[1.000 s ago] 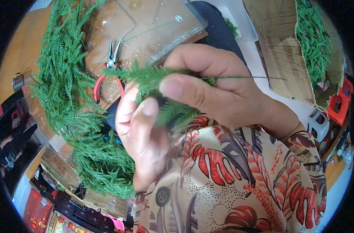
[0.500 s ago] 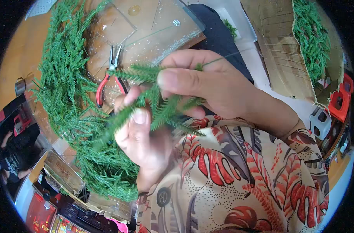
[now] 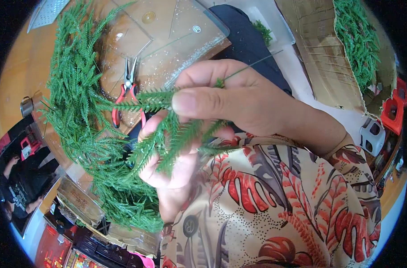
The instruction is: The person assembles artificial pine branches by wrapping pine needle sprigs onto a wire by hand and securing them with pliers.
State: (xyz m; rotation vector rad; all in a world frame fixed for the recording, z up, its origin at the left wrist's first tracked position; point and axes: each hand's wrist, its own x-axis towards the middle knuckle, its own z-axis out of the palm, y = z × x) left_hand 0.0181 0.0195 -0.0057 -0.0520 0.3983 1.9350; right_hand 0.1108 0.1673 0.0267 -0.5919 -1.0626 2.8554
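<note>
My right hand [image 3: 237,96] pinches an artificial pine sprig [image 3: 181,138] between thumb and fingers, near where its green fronds meet. A thin wire stem [image 3: 261,61] sticks out behind that hand toward the upper right. Below and to the left, my left hand [image 3: 174,167] is curled at the lower fronds, which partly hide its fingers. Beyond the hands, long-nose pliers [image 3: 129,87] with red and black handles lie on a clear mat [image 3: 167,38], jaws slightly apart. A thick heap of artificial pine greenery [image 3: 78,102] curves along the left side.
A torn cardboard box [image 3: 319,58] at the right holds more greenery [image 3: 357,40]. A white tray [image 3: 281,27] with a small green piece stands beside it. Red and grey plastic items [image 3: 392,111] line the right edge. Another person [image 3: 22,178] shows at far left.
The left hand's thumb has moved from on top of a frond to behind the fronds. The sprig's lower fronds now spread in front of that hand. The right hand keeps its pinch.
</note>
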